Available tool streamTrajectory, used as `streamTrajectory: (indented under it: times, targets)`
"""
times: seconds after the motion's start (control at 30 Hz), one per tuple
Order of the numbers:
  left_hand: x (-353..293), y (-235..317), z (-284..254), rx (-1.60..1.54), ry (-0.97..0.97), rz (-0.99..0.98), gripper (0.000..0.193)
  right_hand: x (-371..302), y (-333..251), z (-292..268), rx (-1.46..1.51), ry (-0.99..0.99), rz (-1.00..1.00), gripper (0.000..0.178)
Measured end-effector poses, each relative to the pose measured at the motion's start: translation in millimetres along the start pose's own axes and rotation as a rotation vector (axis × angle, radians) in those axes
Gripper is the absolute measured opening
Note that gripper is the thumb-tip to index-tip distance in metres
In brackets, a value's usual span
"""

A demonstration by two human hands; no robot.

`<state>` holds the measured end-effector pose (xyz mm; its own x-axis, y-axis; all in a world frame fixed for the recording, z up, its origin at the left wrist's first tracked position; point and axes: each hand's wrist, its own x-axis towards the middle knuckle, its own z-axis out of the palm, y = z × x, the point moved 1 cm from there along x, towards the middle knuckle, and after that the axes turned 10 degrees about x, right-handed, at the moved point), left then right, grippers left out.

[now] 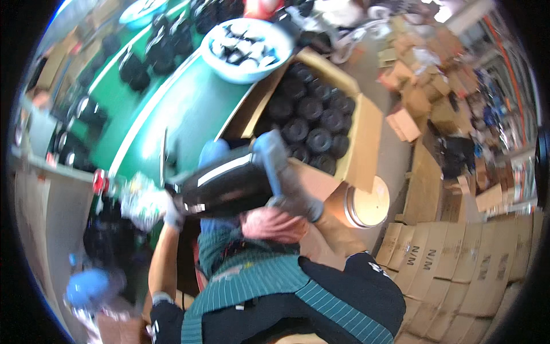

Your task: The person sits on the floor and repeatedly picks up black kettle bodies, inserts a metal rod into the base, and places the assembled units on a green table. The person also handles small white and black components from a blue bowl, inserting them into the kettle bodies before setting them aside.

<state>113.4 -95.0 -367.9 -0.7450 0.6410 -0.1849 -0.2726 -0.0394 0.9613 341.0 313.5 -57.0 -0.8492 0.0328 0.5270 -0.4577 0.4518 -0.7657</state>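
Fingers: left hand (173, 213) clamped on one end of the black cylinder (229, 183), right hand (293, 186) wrapped round the other.
Black cylinder: tilted above the lap, by the green tabletop's (177, 109) near edge.
Glossy wall: likely scuffs easily; firm gloved support at both ends suits it.
Pink cloth (275, 225): below the right end, best kept from snagging.
Open carton (366, 143): beside the tabletop's right edge.

Green surface (186, 109) upper left, greyish floor (395, 153), stacks of brown cartons (461, 261) lower right, bright light (442, 14) upper right.
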Motion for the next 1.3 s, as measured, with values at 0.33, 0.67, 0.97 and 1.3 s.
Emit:
streamTrajectory:
  times: [0.33,0.67,0.97,1.3]
  targets:
    - [-11,276,212,0.998,0.11,0.752,0.034,-24,60,9,1.178,0.087,1.058,0.07]
    - [-17,291,217,1.037,0.247,0.788,0.039,7,3,22,0.89,0.246,0.495,0.068]
    - [7,189,154,-0.071,-0.015,0.171,0.038,17,-13,3,0.132,0.004,-0.268,0.09]
    - [-15,304,218,1.0,0.215,0.796,0.038,-27,56,55,1.132,0.324,0.486,0.076]
